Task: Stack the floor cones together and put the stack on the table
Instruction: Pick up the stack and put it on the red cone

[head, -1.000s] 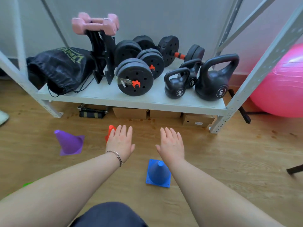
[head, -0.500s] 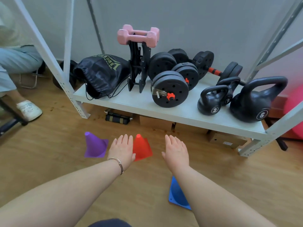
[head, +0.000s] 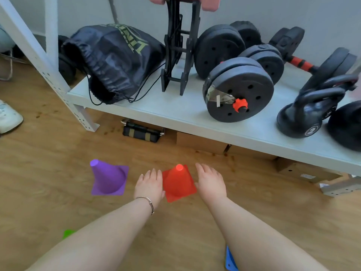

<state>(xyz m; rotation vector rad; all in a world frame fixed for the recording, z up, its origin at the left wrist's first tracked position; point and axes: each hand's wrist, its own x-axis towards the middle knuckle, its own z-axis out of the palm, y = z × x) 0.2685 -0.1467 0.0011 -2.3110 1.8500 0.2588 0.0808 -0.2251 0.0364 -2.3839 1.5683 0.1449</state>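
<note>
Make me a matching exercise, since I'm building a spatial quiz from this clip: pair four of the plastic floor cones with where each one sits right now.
Column 1:
1. red plastic cone
2. purple plastic cone
3. blue plastic cone
4. green plastic cone

Column 2:
A. only a corner shows, beside the left forearm
B. upright on the wooden floor, left of the left hand
C. mostly hidden at the bottom edge, by the right forearm
D. between the left hand and the right hand

Pairs: 1-D, 2-B, 3-C, 4-A
</note>
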